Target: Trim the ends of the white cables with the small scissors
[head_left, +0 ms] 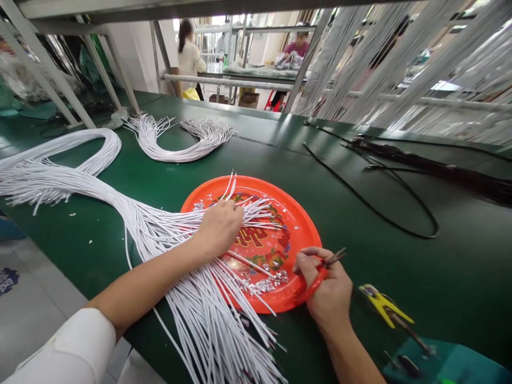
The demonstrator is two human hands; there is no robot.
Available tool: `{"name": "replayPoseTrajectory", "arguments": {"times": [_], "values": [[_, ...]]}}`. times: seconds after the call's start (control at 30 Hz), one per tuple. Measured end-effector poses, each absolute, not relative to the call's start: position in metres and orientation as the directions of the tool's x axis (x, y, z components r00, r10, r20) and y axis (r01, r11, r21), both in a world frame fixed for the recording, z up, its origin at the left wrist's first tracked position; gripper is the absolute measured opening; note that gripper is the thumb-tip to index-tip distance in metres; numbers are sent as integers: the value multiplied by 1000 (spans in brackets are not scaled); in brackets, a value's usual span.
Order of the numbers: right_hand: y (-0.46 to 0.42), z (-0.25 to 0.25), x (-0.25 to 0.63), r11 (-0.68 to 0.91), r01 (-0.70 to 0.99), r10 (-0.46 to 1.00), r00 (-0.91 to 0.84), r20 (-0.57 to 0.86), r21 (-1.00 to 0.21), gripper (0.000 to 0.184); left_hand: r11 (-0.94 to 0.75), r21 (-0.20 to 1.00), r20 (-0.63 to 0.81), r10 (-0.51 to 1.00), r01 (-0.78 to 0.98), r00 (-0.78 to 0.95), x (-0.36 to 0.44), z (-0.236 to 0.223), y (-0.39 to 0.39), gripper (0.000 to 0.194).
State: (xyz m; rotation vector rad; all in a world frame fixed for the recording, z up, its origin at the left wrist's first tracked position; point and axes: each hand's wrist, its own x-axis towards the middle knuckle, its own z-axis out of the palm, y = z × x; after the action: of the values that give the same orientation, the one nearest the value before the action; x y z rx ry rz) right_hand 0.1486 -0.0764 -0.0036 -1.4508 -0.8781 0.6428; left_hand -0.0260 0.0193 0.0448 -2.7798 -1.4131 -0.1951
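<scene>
My left hand (221,226) is closed around the ends of some white cables (154,221), above a round red tray (308,229) with a flower print. A few cable ends poke up past its fingers. Many more cables of the bundle fan out below my forearm, toward the table's near edge. My right hand (330,293) grips a pair of red-handled scissors (316,284) at the tray's right rim, their small blades pointing up and to the right, away from the cables. Silvery scraps (264,285) lie inside the tray, mostly along its lower side.
A second bundle of white cables (172,154) lies curved behind the tray. Black cables (420,160) stretch across the right side of the green table (256,146). Yellow-handled pliers (382,304) and a teal device (452,362) sit at lower right. Two people are beyond the metal frame.
</scene>
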Motion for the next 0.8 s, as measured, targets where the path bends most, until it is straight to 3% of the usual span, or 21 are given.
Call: {"name": "replayPoseTrajectory", "arguments": {"times": [0.13,0.27,0.33,0.43,0.53,0.67,0.8], "values": [[-76,-2,147,45,128,822,559,110,-991,25,-517,71,39,856,853,516,-29,42,29,18],[-77,-3,147,36,123,823,559,99,-992,27,-496,139,117,868,857,483,-26,41,27,24],[-76,-4,147,33,117,822,562,94,-993,27,-533,293,195,846,794,496,-23,42,20,26],[-76,-5,147,39,120,822,561,100,-992,26,-616,582,318,773,531,549,-14,44,3,23],[-75,-7,148,46,124,822,559,109,-991,25,-649,661,421,737,377,529,-7,45,-12,25],[-76,-6,149,47,112,817,567,103,-993,23,-526,800,322,783,289,533,-4,43,-18,23],[-79,1,145,72,66,826,555,97,-995,22,-416,852,198,818,318,540,-1,35,-20,23]]}}
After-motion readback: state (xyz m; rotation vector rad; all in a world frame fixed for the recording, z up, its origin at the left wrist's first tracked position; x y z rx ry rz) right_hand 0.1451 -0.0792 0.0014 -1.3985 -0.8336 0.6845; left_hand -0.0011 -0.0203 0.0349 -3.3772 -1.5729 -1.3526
